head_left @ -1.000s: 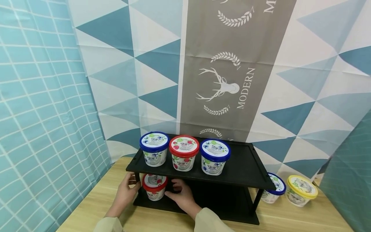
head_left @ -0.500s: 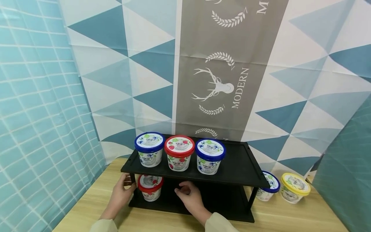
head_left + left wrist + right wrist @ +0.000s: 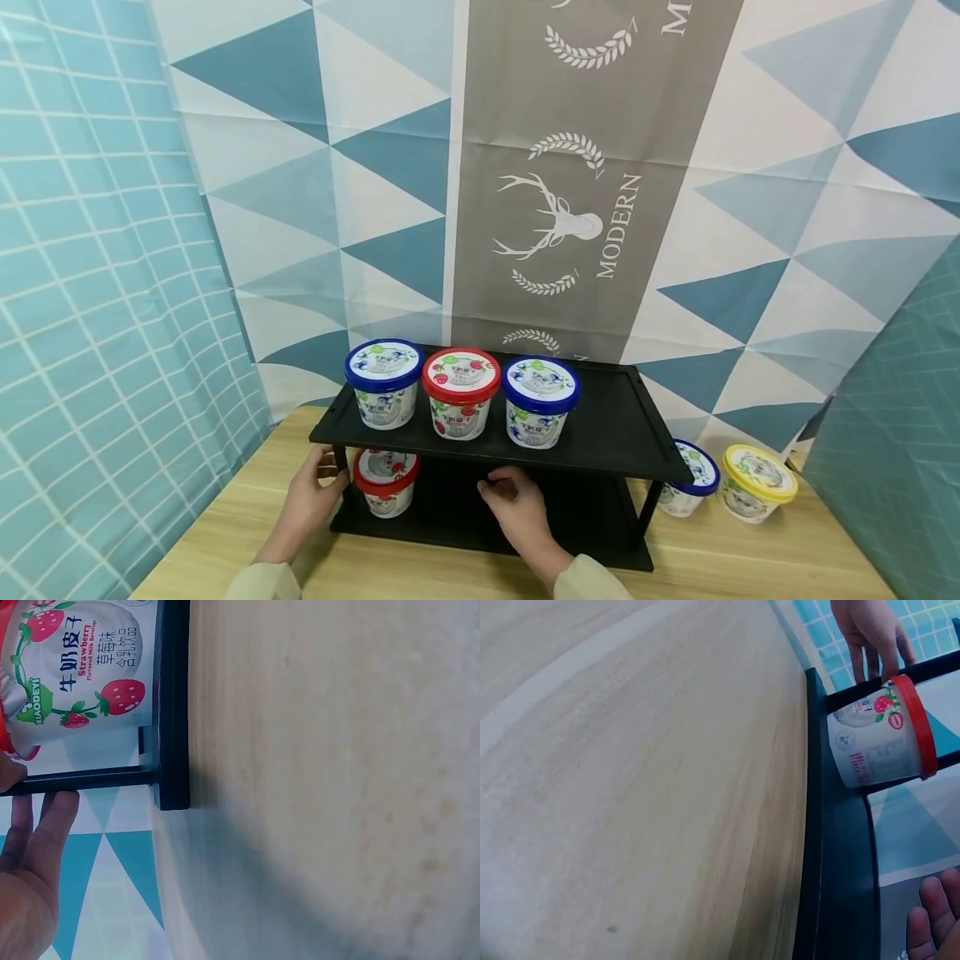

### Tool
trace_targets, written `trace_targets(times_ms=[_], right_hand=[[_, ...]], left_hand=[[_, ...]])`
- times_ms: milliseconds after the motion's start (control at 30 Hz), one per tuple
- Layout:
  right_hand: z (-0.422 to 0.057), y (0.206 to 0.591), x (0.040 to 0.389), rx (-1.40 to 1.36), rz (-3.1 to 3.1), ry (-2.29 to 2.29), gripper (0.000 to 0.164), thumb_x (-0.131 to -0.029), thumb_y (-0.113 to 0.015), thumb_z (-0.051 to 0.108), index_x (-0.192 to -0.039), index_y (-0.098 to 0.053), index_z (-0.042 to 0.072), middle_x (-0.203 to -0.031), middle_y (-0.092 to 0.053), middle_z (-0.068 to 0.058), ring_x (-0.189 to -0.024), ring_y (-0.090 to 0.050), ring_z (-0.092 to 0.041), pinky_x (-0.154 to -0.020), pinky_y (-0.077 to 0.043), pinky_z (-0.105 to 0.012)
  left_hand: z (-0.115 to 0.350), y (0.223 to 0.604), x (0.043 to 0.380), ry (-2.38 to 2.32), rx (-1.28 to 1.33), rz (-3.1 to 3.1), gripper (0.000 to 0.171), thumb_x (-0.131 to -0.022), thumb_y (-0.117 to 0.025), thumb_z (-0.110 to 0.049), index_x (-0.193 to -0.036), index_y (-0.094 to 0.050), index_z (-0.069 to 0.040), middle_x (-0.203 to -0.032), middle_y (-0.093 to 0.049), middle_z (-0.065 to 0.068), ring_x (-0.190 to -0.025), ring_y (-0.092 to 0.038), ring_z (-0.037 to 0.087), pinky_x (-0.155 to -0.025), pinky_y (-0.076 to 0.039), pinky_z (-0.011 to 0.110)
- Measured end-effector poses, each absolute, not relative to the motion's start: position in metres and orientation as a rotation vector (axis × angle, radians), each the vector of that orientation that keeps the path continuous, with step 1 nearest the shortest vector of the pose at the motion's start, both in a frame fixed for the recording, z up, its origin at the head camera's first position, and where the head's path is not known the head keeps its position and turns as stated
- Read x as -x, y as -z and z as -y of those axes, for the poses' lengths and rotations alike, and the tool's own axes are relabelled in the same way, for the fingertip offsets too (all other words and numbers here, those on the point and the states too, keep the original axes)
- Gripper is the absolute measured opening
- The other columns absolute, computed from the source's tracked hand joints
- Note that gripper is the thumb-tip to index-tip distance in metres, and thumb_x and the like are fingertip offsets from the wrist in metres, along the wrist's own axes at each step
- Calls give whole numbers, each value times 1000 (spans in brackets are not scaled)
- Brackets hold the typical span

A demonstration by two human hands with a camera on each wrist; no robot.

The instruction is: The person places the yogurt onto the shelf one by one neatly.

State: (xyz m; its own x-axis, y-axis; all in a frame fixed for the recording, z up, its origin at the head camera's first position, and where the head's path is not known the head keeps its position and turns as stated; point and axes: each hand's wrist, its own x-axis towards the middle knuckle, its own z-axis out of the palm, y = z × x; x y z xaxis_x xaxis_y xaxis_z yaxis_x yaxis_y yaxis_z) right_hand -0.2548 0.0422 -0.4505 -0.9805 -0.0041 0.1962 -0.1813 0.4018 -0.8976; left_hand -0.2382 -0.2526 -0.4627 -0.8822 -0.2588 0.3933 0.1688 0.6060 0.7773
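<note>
A white strawberry milk tub with a red lid (image 3: 386, 483) stands on the lower level of a black two-tier shelf (image 3: 607, 417), at its left end. My left hand (image 3: 306, 498) is at the shelf's front left post (image 3: 97, 778), thumb on one side and fingers on the other, pinching it beside the tub. My right hand (image 3: 517, 510) hovers at the lower level's opening, right of the tub and apart from it. Its fingers are loosely bent and hold nothing. In the right wrist view, only some fingers (image 3: 934, 911) of it show.
On the upper level stand a blue-lidded tub (image 3: 384, 383), a red-lidded tub (image 3: 461, 393) and another blue-lidded tub (image 3: 540, 400). Right of the shelf, a blue-lidded tub (image 3: 688, 479) and a yellow-lidded tub (image 3: 757, 483) sit on the wooden table (image 3: 405, 575). Patterned cloth (image 3: 390, 183) hangs behind.
My right hand has drawn away from the strawberry tub to the right. The tub stays put on the lower level, and my left hand keeps its place at the post. The head view has shifted slightly.
</note>
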Motion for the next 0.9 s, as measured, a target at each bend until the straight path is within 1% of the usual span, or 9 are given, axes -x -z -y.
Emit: trace_targets(times_ms=[267, 567, 900], right_hand=[[-58, 442, 251, -71, 2455, -1716, 32, -76, -65, 34, -94, -59, 8, -79, -59, -3, -69, -52, -11, -57, -43, -24], [-82, 446, 246, 27, 2429, -1729, 33, -78, -64, 31, -97, -57, 6, -73, -58, -3, -60, -53, -11, -54, -44, -25], [-108, 448, 244, 135, 2450, -1675, 34, -79, -63, 32, -99, -57, 5, -77, -59, -4, -63, -54, -12, -55, -45, -25]], left_hand=[[254, 463, 239, 1242, -76, 2394, 36, -83, -55, -4, -116, -44, -12, -104, -55, 17, -94, -55, 31, -77, -46, 42], [254, 462, 237, 1234, -71, 2398, 36, -83, -55, -4, -116, -44, -10, -104, -55, 18, -93, -55, 31, -76, -46, 40], [253, 461, 238, 1232, -77, 2395, 36, -82, -55, -2, -115, -44, -10, -103, -55, 18, -93, -55, 33, -76, -47, 41]])
